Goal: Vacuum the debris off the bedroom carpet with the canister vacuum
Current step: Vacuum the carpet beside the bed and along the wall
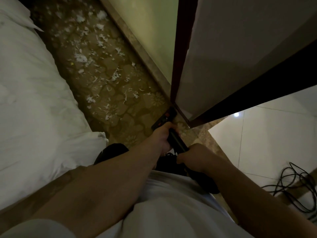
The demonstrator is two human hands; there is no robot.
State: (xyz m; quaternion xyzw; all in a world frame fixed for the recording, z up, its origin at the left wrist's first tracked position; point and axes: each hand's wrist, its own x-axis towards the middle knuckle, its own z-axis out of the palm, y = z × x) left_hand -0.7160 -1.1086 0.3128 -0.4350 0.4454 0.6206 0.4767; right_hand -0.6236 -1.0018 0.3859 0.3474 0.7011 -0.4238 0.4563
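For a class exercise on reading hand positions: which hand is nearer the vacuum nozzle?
Left. The left hand grips the wand just behind the nozzle; the right hand grips it farther back, toward the body.

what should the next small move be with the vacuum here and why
Probably push the wand forward and slightly left, so the floor head meets the nearest white scraps. The left hand and right hand both grip the wand, the head sits by the door frame, and the scraps lie ahead on the carpet beside the bed.
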